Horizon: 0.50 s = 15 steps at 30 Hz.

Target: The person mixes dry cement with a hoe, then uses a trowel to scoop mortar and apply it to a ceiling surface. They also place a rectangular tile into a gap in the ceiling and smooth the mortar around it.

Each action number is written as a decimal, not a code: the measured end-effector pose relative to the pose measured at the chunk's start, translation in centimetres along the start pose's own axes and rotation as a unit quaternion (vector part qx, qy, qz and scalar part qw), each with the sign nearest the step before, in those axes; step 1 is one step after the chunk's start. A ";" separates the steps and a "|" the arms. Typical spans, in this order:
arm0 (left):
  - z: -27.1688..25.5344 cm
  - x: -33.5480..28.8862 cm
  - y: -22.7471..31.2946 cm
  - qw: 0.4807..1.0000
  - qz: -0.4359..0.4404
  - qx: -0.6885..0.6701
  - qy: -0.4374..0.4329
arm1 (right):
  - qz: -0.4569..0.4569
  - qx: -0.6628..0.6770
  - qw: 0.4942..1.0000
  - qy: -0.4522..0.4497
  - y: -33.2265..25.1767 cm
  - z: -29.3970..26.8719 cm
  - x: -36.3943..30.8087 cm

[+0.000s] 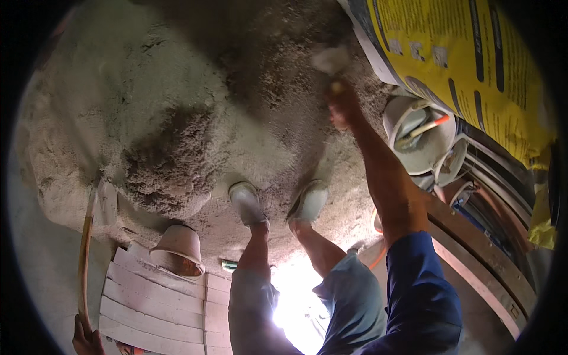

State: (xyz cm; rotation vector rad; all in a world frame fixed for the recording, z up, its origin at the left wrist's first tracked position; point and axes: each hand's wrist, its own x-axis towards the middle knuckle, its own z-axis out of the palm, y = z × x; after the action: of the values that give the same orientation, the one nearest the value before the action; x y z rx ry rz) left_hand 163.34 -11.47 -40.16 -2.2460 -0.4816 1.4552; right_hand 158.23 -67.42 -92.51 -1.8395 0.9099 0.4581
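Observation:
Reaching forward over the grey sand-like heap, my right hand (pixel 344 110) is closed on a small tool that looks like a trowel. Its pale, flat end (pixel 330 60) is smeared by motion above the dark, damp part of the heap. At the lower left rim, my left hand (pixel 87 339) is wrapped round the long wooden handle of a shovel (pixel 86 260). The shovel's grey blade (pixel 106 203) meets the left edge of the heap (pixel 171 157). My feet, in grey shoes (pixel 245 202), stand at the heap's near side.
A bucket (pixel 390 121) holding an orange-tipped tool (pixel 430 125) stands right of my forearm, below a large yellow printed sack (pixel 467 65). A tipped bucket (pixel 177 251) lies near pale stacked boards (pixel 151 296) at left. Long brown beams (pixel 479 254) line the right. Bright light glares between my legs.

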 end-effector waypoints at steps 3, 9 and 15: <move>-0.2 -0.6 -1.3 0.998 -0.001 0.065 -0.018 | -0.079 -0.238 0.959 -0.134 1.0 1.1 -3.7; -1.4 0.5 2.9 0.992 -0.086 0.077 -0.053 | 0.061 -0.088 0.991 -0.081 3.2 -5.2 2.0; -0.7 -0.2 -0.5 0.997 -0.030 0.066 -0.025 | 0.128 -0.006 0.991 -0.033 -5.2 -1.5 2.5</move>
State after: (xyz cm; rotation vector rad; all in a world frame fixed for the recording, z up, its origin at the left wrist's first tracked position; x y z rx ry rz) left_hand 163.88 -11.25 -39.48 -2.0784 -0.4509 1.4712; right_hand 163.69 -68.53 -90.32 -1.7160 1.1043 0.6801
